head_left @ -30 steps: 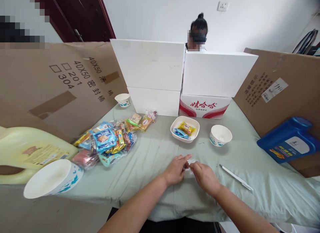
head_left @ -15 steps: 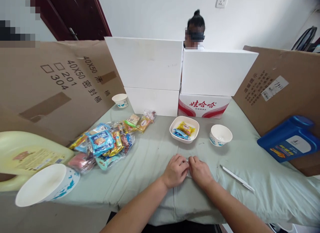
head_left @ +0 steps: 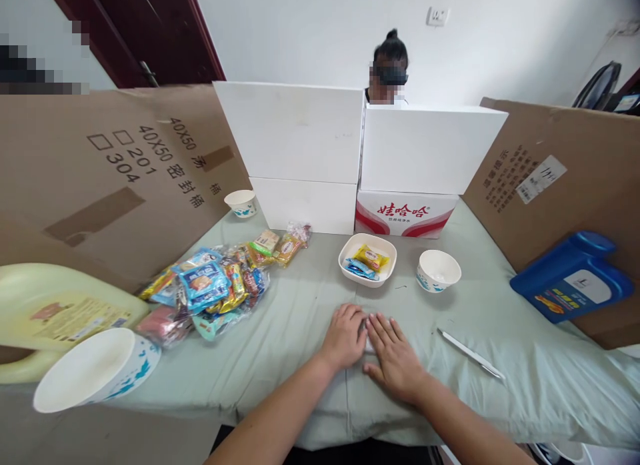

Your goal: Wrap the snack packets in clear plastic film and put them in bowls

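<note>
My left hand [head_left: 345, 335] and my right hand [head_left: 394, 357] lie flat, palms down, side by side on the pale green cloth [head_left: 300, 318] near the table's front edge. A small scrap of clear wrapper [head_left: 369, 346] shows between them, mostly covered by the fingers. The right hand's fingers are spread; the left hand's lie closer together. A white dish [head_left: 369, 276] holding a yellow and a blue snack packet stands just beyond the hands. To the dish's right is a white paper bowl [head_left: 439, 270].
A heap of snack packets [head_left: 220, 285] lies at the left. Metal tweezers [head_left: 470, 353] lie right of my hands. A blue jug [head_left: 573, 285], a yellow jug [head_left: 50, 312], two more paper bowls [head_left: 95, 368] [head_left: 241, 202], white boxes [head_left: 300, 132] and cardboard walls [head_left: 560, 185] ring the table. A person [head_left: 390, 65] sits behind the boxes.
My hands were pinching the small clear wrapper above the cloth. They have since lowered and flattened onto the table, covering most of it.
</note>
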The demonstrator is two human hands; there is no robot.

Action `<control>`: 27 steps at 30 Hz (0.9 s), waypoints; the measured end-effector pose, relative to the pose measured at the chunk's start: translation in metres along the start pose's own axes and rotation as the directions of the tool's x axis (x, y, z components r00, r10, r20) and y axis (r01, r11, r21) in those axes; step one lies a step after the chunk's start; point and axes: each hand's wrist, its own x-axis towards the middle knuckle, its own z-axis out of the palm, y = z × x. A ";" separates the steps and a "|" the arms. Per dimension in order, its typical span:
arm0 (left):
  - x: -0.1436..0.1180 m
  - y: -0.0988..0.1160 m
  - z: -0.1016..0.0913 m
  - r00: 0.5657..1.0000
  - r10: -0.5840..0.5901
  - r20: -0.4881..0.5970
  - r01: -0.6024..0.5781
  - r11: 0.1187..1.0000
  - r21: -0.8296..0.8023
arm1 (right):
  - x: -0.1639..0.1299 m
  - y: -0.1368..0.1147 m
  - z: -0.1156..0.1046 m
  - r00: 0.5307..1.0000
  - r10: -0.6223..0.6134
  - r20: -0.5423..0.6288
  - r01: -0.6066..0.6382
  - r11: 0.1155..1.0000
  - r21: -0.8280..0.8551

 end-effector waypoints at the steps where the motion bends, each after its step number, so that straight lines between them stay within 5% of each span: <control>1: 0.001 -0.004 0.001 0.998 -0.036 -0.054 0.036 0.999 -0.005 | -0.002 -0.004 0.003 0.999 -0.043 0.022 0.042 0.998 0.044; 4: 0.003 -0.012 0.004 0.977 -0.114 -0.181 0.115 0.993 -0.007 | -0.001 -0.008 0.007 0.994 -0.017 0.107 0.005 0.994 0.109; 7: 0.004 -0.015 0.005 0.977 -0.099 -0.191 0.100 0.995 -0.005 | -0.002 -0.009 0.005 0.990 0.006 0.141 -0.024 0.992 0.125; 14: 0.004 -0.018 0.004 0.981 -0.081 -0.178 0.083 0.997 0.002 | -0.038 -0.023 0.013 0.979 -0.105 -0.175 0.125 0.987 0.103; 17: 0.005 -0.018 0.004 0.983 -0.104 -0.152 0.106 0.994 0.007 | -0.039 0.011 -0.017 0.944 -0.116 -0.309 0.162 0.978 0.129; 21: 0.006 -0.017 0.004 0.984 -0.113 -0.136 0.113 0.994 -0.008 | -0.008 0.095 -0.087 0.845 0.121 -0.520 -0.167 0.985 -0.041; 23: 0.007 -0.016 0.003 0.985 -0.115 -0.131 0.113 0.993 -0.020 | 0.012 0.133 -0.110 0.825 0.291 -0.485 -0.372 0.925 -0.077; 27: 0.006 -0.011 0.001 0.981 -0.141 -0.130 0.136 0.990 -0.045 | 0.040 0.175 -0.111 0.897 0.356 -0.263 -0.381 0.923 -0.052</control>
